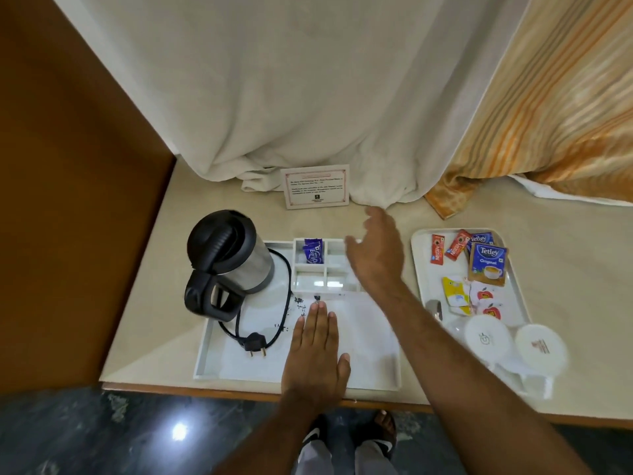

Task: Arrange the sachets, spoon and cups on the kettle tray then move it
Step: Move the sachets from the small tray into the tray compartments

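The white kettle tray (212, 351) lies at the table's front edge with a black and steel kettle (227, 260) on its left and small compartments at its back. Purple sachets (312, 253) stand in the back-left compartment. My left hand (317, 351) rests flat on the tray floor, fingers together, holding nothing. My right hand (375, 250) hovers over the right compartments, fingers loosely spread and empty. A second white tray (419, 265) to the right carries red coffee sachets (447, 250), blue tea sachets (488, 262), yellow and white sachets (469, 296), a spoon (435, 308) and two upturned cups (513, 339).
A white notice card (315, 186) stands behind the kettle tray against a white curtain (308, 97). An orange striped curtain (548, 114) hangs at the right. A brown wooden panel (68, 200) borders the table on the left. The kettle's black cord and plug (255, 346) lie on the tray.
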A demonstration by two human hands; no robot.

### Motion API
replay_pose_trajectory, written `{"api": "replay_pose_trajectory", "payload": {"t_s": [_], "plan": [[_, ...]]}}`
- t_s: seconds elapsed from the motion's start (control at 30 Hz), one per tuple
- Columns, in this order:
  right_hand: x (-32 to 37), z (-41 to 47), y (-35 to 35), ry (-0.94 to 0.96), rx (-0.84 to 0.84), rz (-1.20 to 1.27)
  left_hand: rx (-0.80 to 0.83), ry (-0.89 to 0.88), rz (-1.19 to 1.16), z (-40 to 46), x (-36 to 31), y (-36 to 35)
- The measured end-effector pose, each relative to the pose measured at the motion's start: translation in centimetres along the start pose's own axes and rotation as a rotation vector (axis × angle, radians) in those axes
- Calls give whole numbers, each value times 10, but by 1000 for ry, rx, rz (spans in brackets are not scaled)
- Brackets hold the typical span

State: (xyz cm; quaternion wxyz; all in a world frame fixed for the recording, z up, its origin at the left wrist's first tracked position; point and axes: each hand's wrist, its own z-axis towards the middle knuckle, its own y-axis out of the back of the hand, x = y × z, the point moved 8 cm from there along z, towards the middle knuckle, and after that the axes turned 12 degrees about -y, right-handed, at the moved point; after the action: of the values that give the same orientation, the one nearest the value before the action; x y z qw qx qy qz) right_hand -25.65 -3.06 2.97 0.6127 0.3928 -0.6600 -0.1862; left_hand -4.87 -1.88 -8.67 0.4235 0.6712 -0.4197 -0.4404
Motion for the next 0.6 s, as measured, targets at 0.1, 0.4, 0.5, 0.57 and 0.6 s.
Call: {"api": "replay_pose_trajectory", "payload": {"t_s": [0.1, 0.4, 0.5, 0.57, 0.6], "plan": [[-60, 33, 63, -221, -236, 49, 16, -6, 17, -1, 0, -2], [-128, 73, 69, -349, -99, -320, -6, 1, 1, -2, 0, -1], [-124, 73, 61, -305, -94, -418, -19, -5, -5, -1, 0, -2], [-122, 74, 59, -296, -93, -446, -16, 0, -1, -1, 1, -4], [-122, 75, 60, -308, -89, -456, -17, 1, 0, -2, 2, -4]]}}
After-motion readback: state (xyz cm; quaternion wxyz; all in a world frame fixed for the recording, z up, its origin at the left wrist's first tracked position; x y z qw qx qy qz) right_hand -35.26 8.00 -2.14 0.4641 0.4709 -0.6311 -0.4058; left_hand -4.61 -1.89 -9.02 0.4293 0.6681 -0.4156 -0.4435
